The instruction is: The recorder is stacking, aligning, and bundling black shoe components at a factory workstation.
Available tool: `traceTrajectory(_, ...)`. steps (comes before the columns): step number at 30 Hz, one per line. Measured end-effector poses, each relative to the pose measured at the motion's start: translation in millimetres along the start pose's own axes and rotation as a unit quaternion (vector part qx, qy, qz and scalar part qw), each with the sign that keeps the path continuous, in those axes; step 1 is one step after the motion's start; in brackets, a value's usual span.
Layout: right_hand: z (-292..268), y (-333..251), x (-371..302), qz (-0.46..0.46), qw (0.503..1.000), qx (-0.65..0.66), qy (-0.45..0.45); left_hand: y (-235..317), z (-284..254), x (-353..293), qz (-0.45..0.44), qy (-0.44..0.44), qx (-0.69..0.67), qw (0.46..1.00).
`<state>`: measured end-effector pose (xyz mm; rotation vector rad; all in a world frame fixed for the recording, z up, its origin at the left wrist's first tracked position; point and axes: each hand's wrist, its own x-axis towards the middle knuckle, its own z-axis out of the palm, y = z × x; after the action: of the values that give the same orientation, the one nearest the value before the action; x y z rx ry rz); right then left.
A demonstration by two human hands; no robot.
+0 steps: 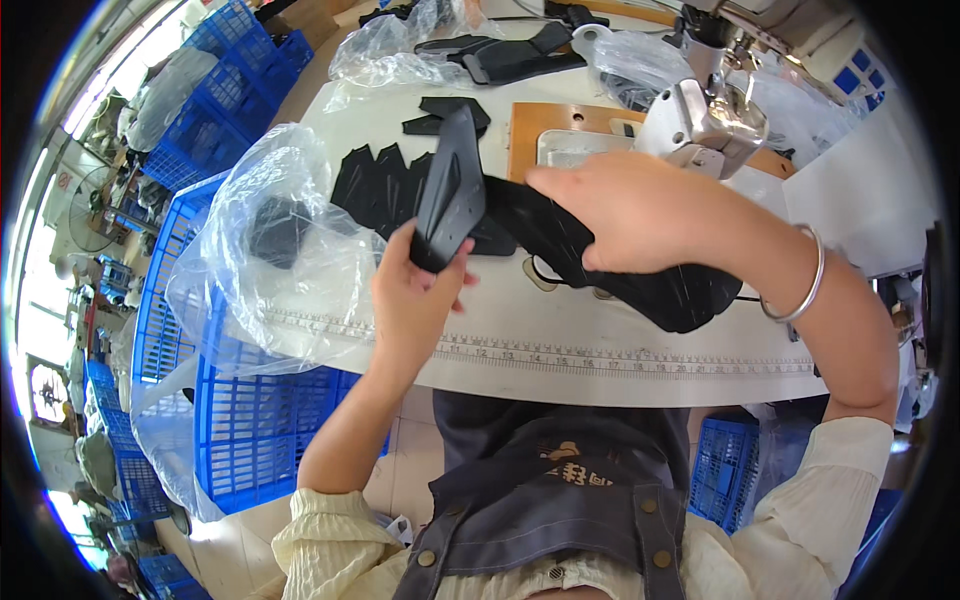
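My left hand pinches a stiff, smooth black molded piece between thumb and fingers, tilted up above the table. Bent over from the right, my right hand grips a longer black flexible piece, its thumb on the near side and its other fingers mostly hidden. That piece slants across the white tabletop, its wide end lying right of the hand. Behind the left hand lies a row of black pointed pieces. The sewing machine head stands just beyond my right hand.
Clear plastic bags hang over the table's left edge and a blue crate. More black parts and plastic lie at the back. A ruler strip runs along the front edge. Another blue crate sits below at right.
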<state>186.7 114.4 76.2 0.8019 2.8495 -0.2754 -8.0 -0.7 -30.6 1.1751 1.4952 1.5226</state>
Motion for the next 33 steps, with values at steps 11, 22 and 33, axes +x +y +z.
traceTrajectory(11, 41.6, 8.5, -8.8, 0.058, 0.997, 0.056, 0.012, 18.2, 42.0, -56.0, -0.116, -0.334, 0.117, 0.928)
traceTrajectory(22, 70.8, 18.8, -24.6, -0.154, 0.910, -0.221, 0.315, -2.2, 37.1, 36.1, 0.363, -0.196, 0.434, 0.801)
traceTrajectory(33, 150.4, 7.6, -121.1, 0.230, 0.906, 0.085, 0.345, 2.8, 32.4, 38.2, 0.290, -0.291, 0.411, 0.814)
